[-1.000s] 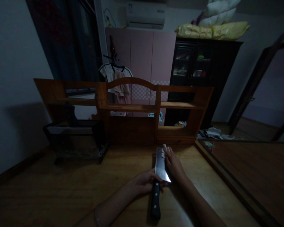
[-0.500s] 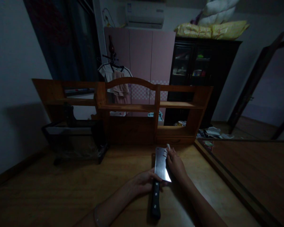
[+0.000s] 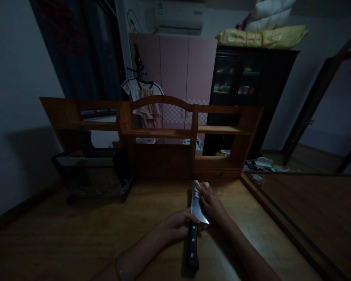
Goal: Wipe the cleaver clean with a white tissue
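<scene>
A cleaver with a bright metal blade and a black riveted handle points away from me above the wooden desk. My left hand grips it where blade meets handle, thumb on the upper face and fingers beneath. Over the far part of the blade lies my right hand, fingers bent and pressing a small white wad, apparently tissue or cloth, against the metal. Most of the wad is hidden under those fingers. The blade's far right side is covered by the hand.
A wooden shelf unit stands along the back of the desk. To the left is a dark-framed, tank-like box. A raised wooden edge borders the right. Beyond are a pink wardrobe and a dark cabinet.
My right hand has moved left across the blade with the white wad, from its right edge onto its far middle. My left hand and the cleaver have stayed nearly still.
</scene>
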{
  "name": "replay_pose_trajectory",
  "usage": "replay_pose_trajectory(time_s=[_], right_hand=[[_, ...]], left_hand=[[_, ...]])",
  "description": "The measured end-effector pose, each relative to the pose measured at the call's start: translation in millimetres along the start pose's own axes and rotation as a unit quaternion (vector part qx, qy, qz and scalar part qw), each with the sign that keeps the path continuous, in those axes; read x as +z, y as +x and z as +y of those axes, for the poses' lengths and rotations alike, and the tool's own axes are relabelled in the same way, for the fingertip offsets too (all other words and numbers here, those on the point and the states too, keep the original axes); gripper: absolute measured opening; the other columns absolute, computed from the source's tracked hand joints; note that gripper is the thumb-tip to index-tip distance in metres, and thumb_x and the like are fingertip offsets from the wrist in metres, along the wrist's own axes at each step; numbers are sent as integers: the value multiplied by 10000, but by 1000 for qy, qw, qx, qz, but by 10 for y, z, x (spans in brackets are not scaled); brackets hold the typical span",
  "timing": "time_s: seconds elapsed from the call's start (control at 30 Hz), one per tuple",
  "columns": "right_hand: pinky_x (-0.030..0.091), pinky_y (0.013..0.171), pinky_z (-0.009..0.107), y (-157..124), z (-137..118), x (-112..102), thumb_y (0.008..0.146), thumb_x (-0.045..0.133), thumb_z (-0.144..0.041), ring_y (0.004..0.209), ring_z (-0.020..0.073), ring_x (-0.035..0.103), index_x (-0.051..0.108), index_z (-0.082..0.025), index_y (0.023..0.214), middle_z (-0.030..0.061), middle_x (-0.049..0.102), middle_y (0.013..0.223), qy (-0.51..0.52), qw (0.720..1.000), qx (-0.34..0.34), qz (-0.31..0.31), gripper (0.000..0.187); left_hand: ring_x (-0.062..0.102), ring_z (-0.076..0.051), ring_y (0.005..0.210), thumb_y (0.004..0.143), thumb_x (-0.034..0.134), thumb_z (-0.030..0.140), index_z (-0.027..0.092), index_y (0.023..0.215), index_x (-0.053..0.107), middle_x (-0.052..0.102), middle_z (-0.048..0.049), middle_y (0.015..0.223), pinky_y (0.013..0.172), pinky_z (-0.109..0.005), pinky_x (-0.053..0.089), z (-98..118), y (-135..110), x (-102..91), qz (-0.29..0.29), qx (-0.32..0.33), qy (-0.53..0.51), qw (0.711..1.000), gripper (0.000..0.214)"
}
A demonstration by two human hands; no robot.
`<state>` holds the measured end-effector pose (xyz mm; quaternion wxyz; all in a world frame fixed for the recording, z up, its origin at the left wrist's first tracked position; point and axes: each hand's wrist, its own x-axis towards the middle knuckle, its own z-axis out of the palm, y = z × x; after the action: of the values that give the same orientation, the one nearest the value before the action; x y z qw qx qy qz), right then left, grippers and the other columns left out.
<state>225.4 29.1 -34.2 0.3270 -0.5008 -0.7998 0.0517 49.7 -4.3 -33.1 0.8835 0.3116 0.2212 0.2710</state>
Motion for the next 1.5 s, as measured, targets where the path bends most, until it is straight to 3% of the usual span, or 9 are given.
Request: replay_pose_trajectory(time_s=[0.17, 0.4, 0.6, 0.8, 1.07, 1.27, 1.5], right_hand=[[184, 1129, 461, 1, -104, -63, 900, 384, -170, 1364, 195, 263, 400, -263, 1368, 20, 375, 1445, 29, 998, -30, -36, 477], [239, 1116, 419, -6, -166, -93, 868, 432, -153, 1322, 189, 352, 430, -283, 1347, 3, 453, 1394, 34, 998, -36, -28, 496], [350, 1053, 392, -8, -156, -95, 855, 471, -197, 1269, 227, 432, 498, -277, 1305, 34, 508, 1347, -20, 999, 26, -2, 457], [415, 991, 368, -27, -101, -113, 883, 428, -232, 1235, 236, 473, 553, -234, 1253, 63, 514, 1341, -62, 993, 92, 48, 390], [488, 861, 403, -48, -123, -140, 898, 424, -330, 1069, 286, 603, 582, -275, 1217, 80, 570, 1278, -112, 982, 140, 52, 360], [452, 924, 355, -39, -197, -188, 900, 437, -300, 1114, 252, 579, 583, -249, 1217, 80, 540, 1314, -76, 994, 71, 10, 352], [439, 946, 333, -29, -292, -226, 881, 466, -274, 1149, 232, 553, 629, -272, 1164, 19, 589, 1263, 88, 994, -10, -57, 326]], left_hand=[[631, -171, 777, 587, 609, -18, 179, 986, 554, 639, -45, 867, 809, -300, 442, 10, -11, 16, 2, -2, 9, 1000, 448], [631, -185, 793, 595, 613, -3, 191, 989, 554, 632, -38, 872, 804, -314, 447, -1, -9, -16, 10, -7, 11, 1000, 443], [638, -182, 791, 596, 606, -20, 184, 1013, 548, 642, -52, 871, 807, -304, 449, -11, 21, -62, -20, 1, 8, 1000, 468], [644, -190, 812, 583, 615, -21, 208, 1079, 531, 635, -43, 893, 836, -316, 447, -28, 39, -102, -10, -7, 5, 1000, 553], [638, -208, 827, 577, 607, -30, 223, 1081, 525, 617, -32, 885, 816, -326, 445, -42, 39, -85, 6, -5, -2, 1000, 570], [636, -190, 818, 576, 616, -25, 210, 1063, 528, 636, -51, 929, 833, -324, 438, -38, 42, -92, -9, -1, -17, 1000, 548], [632, -180, 826, 609, 555, -48, 157, 1015, 574, 645, -60, 926, 854, -309, 420, -15, 25, -16, -12, 7, -39, 999, 455]])
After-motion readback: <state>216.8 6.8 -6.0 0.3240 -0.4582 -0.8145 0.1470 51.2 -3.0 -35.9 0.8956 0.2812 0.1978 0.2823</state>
